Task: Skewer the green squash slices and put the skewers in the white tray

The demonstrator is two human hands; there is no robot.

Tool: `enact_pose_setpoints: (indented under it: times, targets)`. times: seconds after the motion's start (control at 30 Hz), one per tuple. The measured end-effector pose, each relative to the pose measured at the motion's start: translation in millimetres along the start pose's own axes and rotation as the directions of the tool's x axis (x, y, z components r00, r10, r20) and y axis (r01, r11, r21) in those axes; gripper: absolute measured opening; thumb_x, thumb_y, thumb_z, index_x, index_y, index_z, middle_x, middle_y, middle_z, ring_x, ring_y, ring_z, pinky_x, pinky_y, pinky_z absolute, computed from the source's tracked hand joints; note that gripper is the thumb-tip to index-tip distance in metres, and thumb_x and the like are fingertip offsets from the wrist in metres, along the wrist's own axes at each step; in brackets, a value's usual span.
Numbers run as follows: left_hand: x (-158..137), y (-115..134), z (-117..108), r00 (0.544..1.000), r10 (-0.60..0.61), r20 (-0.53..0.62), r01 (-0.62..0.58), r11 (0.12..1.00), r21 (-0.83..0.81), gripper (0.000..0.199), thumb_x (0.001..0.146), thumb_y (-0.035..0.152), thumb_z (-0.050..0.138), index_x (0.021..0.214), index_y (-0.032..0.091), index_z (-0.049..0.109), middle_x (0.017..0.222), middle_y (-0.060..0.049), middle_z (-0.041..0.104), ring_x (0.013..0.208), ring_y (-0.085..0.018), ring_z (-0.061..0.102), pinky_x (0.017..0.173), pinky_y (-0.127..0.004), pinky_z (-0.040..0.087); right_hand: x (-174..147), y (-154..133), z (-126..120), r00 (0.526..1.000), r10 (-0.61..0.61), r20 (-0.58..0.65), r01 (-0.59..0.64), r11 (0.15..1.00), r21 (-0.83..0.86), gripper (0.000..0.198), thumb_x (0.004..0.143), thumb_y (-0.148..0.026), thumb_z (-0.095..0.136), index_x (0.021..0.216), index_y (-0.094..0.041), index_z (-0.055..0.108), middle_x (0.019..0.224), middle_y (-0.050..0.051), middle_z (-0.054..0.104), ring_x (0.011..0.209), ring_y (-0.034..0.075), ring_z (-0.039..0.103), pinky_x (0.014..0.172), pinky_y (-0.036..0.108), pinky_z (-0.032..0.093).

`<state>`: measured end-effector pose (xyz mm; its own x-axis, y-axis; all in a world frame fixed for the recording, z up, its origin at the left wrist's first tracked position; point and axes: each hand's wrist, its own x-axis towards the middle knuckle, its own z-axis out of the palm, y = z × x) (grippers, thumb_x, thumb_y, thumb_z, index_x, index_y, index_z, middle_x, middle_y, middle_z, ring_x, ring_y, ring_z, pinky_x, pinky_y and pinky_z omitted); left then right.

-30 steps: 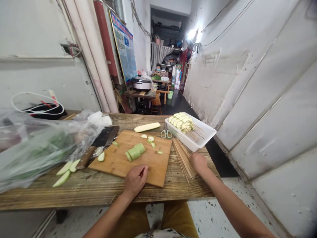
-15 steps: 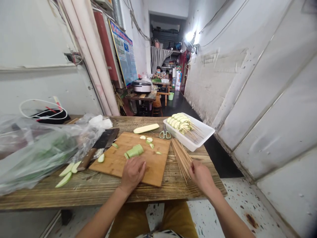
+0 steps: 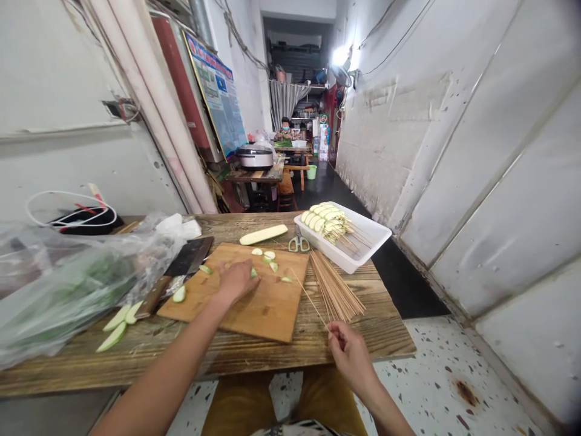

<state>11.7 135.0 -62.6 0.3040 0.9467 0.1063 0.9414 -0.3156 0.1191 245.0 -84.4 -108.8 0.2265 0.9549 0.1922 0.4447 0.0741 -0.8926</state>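
My left hand [image 3: 236,282] lies over a stack of sliced zucchini [image 3: 253,273] on the wooden cutting board [image 3: 265,312], fingers curled round it; most of the stack is hidden beneath. Between the thumb and fingers of my right hand [image 3: 350,354] is one thin bamboo skewer [image 3: 312,300], its tip pointing up and left over the board's right edge. A fanned pile of bamboo skewers [image 3: 334,289] rests on the table just beyond that hand. Small zucchini pieces [image 3: 269,257] are scattered on the board.
A white tray [image 3: 370,249] of skewered zucchini slices stands at the back right, near scissors [image 3: 298,242]. Behind the board lies a peeled zucchini [image 3: 263,235]. Left are a cleaver [image 3: 188,257], zucchini strips [image 3: 112,336] and a plastic bag [image 3: 68,303]. A person [image 3: 285,128] sits far back.
My right hand has drawn one skewer out of the pile and moved left and nearer me. My left hand has reached forward from the board's front onto the zucchini slices, covering them.
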Motion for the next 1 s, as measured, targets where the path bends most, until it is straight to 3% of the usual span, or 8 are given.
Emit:
enact_pose_setpoints:
  times: [0.17,0.33,0.4,0.47,0.57,0.63,0.8,1.0]
  targets:
    - [4,-3,-3,0.997,0.081,0.013,-0.08,0.994,-0.068,0.055,0.072,0.03,0.057,0.123,0.012,0.053,0.117,-0.021,0.061,0.111,-0.033,0.055,0.099,-0.045,0.03,-6,-4,1,1.0,0.002,0.029,-0.004,0.999,0.046,0.017,0.087,-0.025,0.047,0.089,-0.017,0.061,0.069,0.004,0.064,0.063,0.016,0.061,0.052,0.021,0.045]
    - [2,2,-12,0.988,0.114,-0.102,-0.144,0.919,-0.367,0.056,0.07,0.027,0.063,0.124,0.019,0.052,0.13,-0.014,0.054,0.124,-0.028,0.045,0.11,-0.046,0.012,-13,-10,3,0.999,-0.016,-0.04,0.019,0.996,0.082,0.025,0.088,-0.03,0.048,0.103,-0.016,0.063,0.066,0.003,0.064,0.058,0.017,0.061,0.051,0.022,0.046]
    - [-8,7,-17,0.989,0.01,-0.145,-0.113,0.68,-0.725,0.061,0.064,0.03,0.07,0.122,0.019,0.054,0.131,-0.014,0.053,0.123,-0.029,0.045,0.109,-0.045,0.02,-17,-15,6,0.997,-0.028,-0.072,0.036,0.994,0.104,0.029,0.089,-0.032,0.048,0.11,-0.017,0.062,0.066,0.004,0.065,0.059,0.017,0.061,0.051,0.023,0.048]
    - [-23,14,-22,0.998,-0.036,-0.054,-0.042,0.276,-0.96,0.061,0.063,0.031,0.073,0.119,0.017,0.055,0.13,-0.014,0.054,0.121,-0.029,0.048,0.105,-0.045,0.029,-21,-23,9,0.996,-0.047,-0.08,0.057,0.99,0.127,0.031,0.09,-0.033,0.047,0.113,-0.018,0.062,0.065,0.004,0.065,0.061,0.018,0.063,0.053,0.024,0.049]
    - [-50,24,-30,0.988,0.105,0.11,0.136,-0.286,-0.949,0.042,0.075,0.034,0.064,0.112,0.014,0.06,0.125,-0.014,0.058,0.121,-0.029,0.048,0.102,-0.045,0.036,-26,-38,16,0.994,-0.087,-0.061,0.095,0.984,0.15,0.031,0.09,-0.033,0.047,0.113,-0.021,0.064,0.065,0.003,0.066,0.063,0.019,0.064,0.056,0.025,0.051]
    - [-64,28,-33,0.974,0.144,0.172,0.223,-0.533,-0.816,0.035,0.081,0.035,0.055,0.107,0.012,0.063,0.122,-0.015,0.059,0.121,-0.029,0.048,0.1,-0.044,0.039,-27,-49,19,0.992,-0.124,-0.022,0.126,0.982,0.139,0.029,0.09,-0.031,0.048,0.113,-0.022,0.064,0.067,0.003,0.067,0.065,0.018,0.065,0.06,0.025,0.052]
    - [-74,32,-36,0.96,0.039,0.277,0.202,-0.784,-0.587,0.037,0.086,0.025,0.042,0.109,0.003,0.06,0.113,-0.023,0.062,0.115,-0.031,0.053,0.09,-0.043,0.049,-29,-61,26,0.971,-0.216,0.099,0.209,0.975,0.076,0.026,0.088,-0.021,0.047,0.107,-0.019,0.064,0.077,0.004,0.067,0.068,0.016,0.063,0.064,0.022,0.049]
    - [-72,30,-36,0.912,-0.093,0.399,0.131,-0.856,-0.5,0.032,0.085,0.015,0.038,0.108,0.004,0.058,0.093,-0.018,0.068,0.09,-0.025,0.066,0.072,-0.036,0.057,-35,-42,38,0.947,-0.174,0.271,0.159,0.984,0.079,0.026,0.091,-0.023,0.04,0.11,-0.015,0.056,0.058,-0.002,0.052,0.05,0.012,0.05,0.048,0.019,0.041]
